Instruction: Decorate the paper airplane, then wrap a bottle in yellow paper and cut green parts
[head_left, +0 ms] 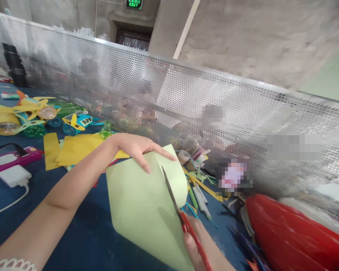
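A sheet of pale green paper [141, 203] is raised at a tilt above the blue table. My left hand [135, 148] holds it at the far edge, thumb on the near face and index finger stretched along the top; the other fingers are hidden. In my right hand [199, 241] is a pair of scissors [193, 237] with red handles, gripped from below right. The dark blades point away from me and lie along a cut in the paper, with a narrower strip to their right. How far the blades are apart I cannot tell.
Yellow sheets [79, 150] and paper-trimmed bottle planes [79, 122] lie left, near a purple power strip [15, 160] with a white charger [14, 175]. Markers [202, 201] and scraps are right of the paper, beside a red bag [296, 237]. A perforated metal screen [175, 98] runs behind.
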The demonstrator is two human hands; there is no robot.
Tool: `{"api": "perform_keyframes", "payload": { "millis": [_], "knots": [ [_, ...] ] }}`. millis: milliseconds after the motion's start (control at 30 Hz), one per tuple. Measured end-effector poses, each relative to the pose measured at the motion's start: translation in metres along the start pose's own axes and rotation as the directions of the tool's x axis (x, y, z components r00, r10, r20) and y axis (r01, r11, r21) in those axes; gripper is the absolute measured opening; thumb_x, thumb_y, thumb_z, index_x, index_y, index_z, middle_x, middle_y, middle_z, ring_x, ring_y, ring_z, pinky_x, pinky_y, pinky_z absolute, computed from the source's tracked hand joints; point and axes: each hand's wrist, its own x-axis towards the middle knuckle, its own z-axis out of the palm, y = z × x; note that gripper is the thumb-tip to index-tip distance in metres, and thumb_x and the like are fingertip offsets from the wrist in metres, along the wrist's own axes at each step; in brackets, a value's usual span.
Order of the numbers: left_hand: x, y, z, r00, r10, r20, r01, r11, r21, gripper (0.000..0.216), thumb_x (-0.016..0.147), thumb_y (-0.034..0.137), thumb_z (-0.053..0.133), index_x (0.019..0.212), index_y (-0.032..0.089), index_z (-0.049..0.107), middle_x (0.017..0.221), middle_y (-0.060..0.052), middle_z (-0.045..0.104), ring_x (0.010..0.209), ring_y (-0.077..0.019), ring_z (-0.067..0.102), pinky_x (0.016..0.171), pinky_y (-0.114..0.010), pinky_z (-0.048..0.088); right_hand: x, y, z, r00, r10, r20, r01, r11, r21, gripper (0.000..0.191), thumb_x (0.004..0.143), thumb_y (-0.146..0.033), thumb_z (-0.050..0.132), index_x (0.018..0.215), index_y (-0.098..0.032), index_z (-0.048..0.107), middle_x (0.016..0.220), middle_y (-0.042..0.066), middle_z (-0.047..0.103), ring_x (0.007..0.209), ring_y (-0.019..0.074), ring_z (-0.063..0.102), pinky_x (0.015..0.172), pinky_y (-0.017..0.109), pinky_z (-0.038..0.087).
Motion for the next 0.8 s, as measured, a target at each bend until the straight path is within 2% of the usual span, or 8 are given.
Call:
{"api": "perform_keyframes", "payload": {
  "millis": [167, 333, 433, 533, 600, 667, 733, 800],
  "knots": [
    [0.000, -0.001, -0.001, 1.000, 0.005, 0.011, -0.005, 1.000, 0.018, 0.073, 0.073, 0.034, 0.071, 0.139, 0.030, 0.040, 0.139, 0.002, 0.047, 0.124, -0.0252, 0.046, 0.097, -0.025, 0.039, 0.006, -0.006, 0.002, 0.998, 0.035, 0.045, -0.036, 0.999, 0.018, 0.074, 0.077, -0.081, 0.019, 0.075, -0.017, 0.056, 0.061, 0.002, 0.053, 0.052, 0.0132, 0.043, 0.046, 0.024, 0.036],
    [0.000, -0.001, -0.001, 1.000, 0.022, -0.017, -0.021, 1.000, 0.006, 0.073, 0.070, 0.033, 0.074, 0.136, 0.031, 0.043, 0.136, 0.002, 0.051, 0.121, -0.0258, 0.049, 0.096, -0.026, 0.040, 0.007, -0.004, 0.002, 0.997, 0.065, 0.039, -0.066, 0.998, 0.024, 0.070, 0.076, -0.082, 0.021, 0.067, -0.018, 0.048, 0.058, -0.002, 0.044, 0.051, 0.0108, 0.035, 0.045, 0.023, 0.030],
    [0.000, -0.001, 0.000, 1.000, 0.016, -0.025, -0.016, 1.000, -0.009, 0.074, 0.069, 0.033, 0.075, 0.136, 0.030, 0.044, 0.135, 0.001, 0.052, 0.119, -0.0260, 0.051, 0.096, -0.027, 0.040, 0.007, -0.005, 0.000, 0.997, 0.055, 0.048, -0.055, 0.998, 0.008, 0.071, 0.076, -0.082, 0.020, 0.066, -0.018, 0.049, 0.057, -0.002, 0.045, 0.050, 0.0106, 0.035, 0.044, 0.023, 0.031],
    [0.000, -0.001, 0.000, 1.000, 0.007, -0.026, -0.008, 1.000, -0.024, 0.076, 0.069, 0.033, 0.074, 0.138, 0.030, 0.041, 0.138, 0.000, 0.048, 0.123, -0.0265, 0.048, 0.099, -0.029, 0.038, -0.001, -0.004, -0.005, 0.998, 0.014, 0.067, -0.012, 0.999, -0.032, 0.069, 0.083, -0.075, 0.022, 0.082, -0.016, 0.058, 0.065, 0.003, 0.056, 0.056, 0.0151, 0.049, 0.049, 0.024, 0.041],
    [0.001, -0.001, 0.001, 1.000, 0.011, -0.019, -0.011, 1.000, -0.021, 0.077, 0.070, 0.033, 0.074, 0.138, 0.029, 0.040, 0.140, 0.001, 0.046, 0.125, -0.0262, 0.046, 0.100, -0.028, 0.037, -0.009, -0.001, -0.006, 0.999, -0.008, 0.036, 0.011, 0.995, -0.097, 0.061, 0.088, -0.065, 0.028, 0.106, -0.016, 0.059, 0.086, 0.010, 0.065, 0.075, 0.0222, 0.061, 0.064, 0.029, 0.051],
    [0.003, 0.000, 0.002, 1.000, 0.012, -0.018, -0.013, 1.000, -0.006, 0.076, 0.069, 0.034, 0.074, 0.137, 0.029, 0.042, 0.139, 0.001, 0.047, 0.124, -0.0261, 0.046, 0.099, -0.027, 0.037, -0.018, 0.003, -0.006, 1.000, -0.021, -0.017, 0.018, 0.987, -0.159, 0.055, 0.090, -0.058, 0.034, 0.125, -0.018, 0.051, 0.111, 0.014, 0.063, 0.099, 0.0284, 0.060, 0.080, 0.035, 0.052],
    [0.005, 0.000, 0.003, 1.000, 0.009, -0.019, -0.009, 1.000, 0.009, 0.076, 0.068, 0.033, 0.075, 0.137, 0.029, 0.043, 0.138, 0.001, 0.049, 0.124, -0.0265, 0.046, 0.099, -0.027, 0.037, -0.023, 0.007, -0.004, 0.998, -0.015, -0.068, 0.002, 0.983, -0.182, 0.054, 0.091, -0.056, 0.035, 0.130, -0.020, 0.049, 0.121, 0.015, 0.060, 0.110, 0.0310, 0.057, 0.086, 0.037, 0.051],
    [0.007, 0.000, 0.005, 1.000, 0.005, 0.001, -0.005, 1.000, 0.022, 0.077, 0.068, 0.033, 0.074, 0.138, 0.029, 0.042, 0.139, 0.001, 0.047, 0.125, -0.0262, 0.045, 0.100, -0.028, 0.036, -0.026, 0.011, -0.002, 0.995, -0.006, -0.095, -0.012, 0.981, -0.191, 0.055, 0.090, -0.056, 0.035, 0.129, -0.021, 0.050, 0.121, 0.015, 0.060, 0.110, 0.0315, 0.058, 0.086, 0.038, 0.052]
  ]
}}
